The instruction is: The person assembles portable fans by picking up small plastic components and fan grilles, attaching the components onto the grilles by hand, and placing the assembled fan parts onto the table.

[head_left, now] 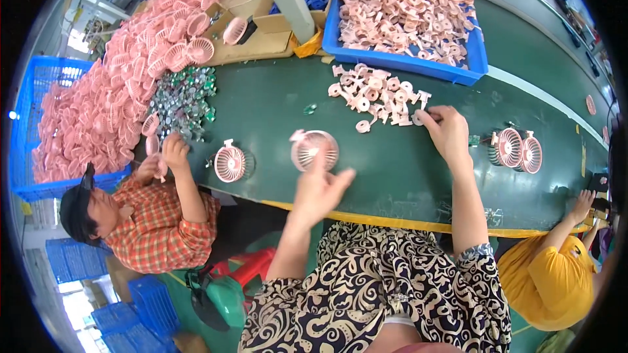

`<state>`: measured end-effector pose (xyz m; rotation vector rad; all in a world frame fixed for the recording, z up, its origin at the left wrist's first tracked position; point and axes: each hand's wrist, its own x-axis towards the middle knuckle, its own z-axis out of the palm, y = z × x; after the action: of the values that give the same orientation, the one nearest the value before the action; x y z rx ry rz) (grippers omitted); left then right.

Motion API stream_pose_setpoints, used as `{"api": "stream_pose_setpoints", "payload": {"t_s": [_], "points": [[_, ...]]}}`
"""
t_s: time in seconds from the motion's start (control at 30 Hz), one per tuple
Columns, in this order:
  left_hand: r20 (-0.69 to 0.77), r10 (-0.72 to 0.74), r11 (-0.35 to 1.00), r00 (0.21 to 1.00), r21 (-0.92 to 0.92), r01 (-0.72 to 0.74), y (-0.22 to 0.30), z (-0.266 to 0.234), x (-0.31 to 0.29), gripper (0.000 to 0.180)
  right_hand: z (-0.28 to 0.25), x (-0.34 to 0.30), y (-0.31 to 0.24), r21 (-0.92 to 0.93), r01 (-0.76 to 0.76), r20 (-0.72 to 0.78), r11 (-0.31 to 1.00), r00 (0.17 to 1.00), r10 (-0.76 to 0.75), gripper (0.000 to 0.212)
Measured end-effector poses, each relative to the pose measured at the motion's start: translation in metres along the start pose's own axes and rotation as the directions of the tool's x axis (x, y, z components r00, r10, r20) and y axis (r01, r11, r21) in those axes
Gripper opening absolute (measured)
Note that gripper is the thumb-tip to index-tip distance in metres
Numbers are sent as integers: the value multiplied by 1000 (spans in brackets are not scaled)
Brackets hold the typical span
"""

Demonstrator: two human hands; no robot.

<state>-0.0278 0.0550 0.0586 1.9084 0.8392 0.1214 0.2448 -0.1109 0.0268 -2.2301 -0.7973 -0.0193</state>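
My left hand [318, 191] reaches over a round pink fan guard [325, 144] on the green table. Its thumb and fingers are spread, a little blurred, and the forefinger covers part of the guard. My right hand [448, 132] pinches a small pale pink plastic part [417, 118] between thumb and fingertips, at the right edge of a loose pile of similar parts [376, 91]. To the left stands another pink guard [229, 163] with a small dark piece at its side. Two more pink guards [509, 147] sit together to the right, beside a little green circuit board [473, 140].
A blue tray [405, 68] heaped with pale pink parts stands at the back. On the left are a mound of pink guards [124, 85] and green circuit boards [186, 101]. Co-workers in a checked shirt [157, 235] and a yellow top [549, 281] sit either side.
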Motion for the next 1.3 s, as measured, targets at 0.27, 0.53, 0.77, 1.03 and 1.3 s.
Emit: {"api": "stream_pose_setpoints", "payload": {"t_s": [0.27,0.53,0.77,1.03,1.3], "points": [[76,376,925,923,-85,-370,12,21,-19,39,14,-9,13,-35,158,-74,987,984,-160,17],[149,419,832,895,332,-445,18,-19,5,80,-15,-82,-5,-246,368,70,897,930,-362,22],[270,354,802,896,405,-439,14,-26,25,86,-17,-99,-2,-143,300,49,943,954,-296,26],[-46,313,790,949,567,-233,4,-13,27,53,-21,-98,-1,-40,169,33,985,985,-167,31],[-178,309,796,934,586,-151,1,0,15,18,-27,-99,0,-20,100,79,995,992,-98,34]]}}
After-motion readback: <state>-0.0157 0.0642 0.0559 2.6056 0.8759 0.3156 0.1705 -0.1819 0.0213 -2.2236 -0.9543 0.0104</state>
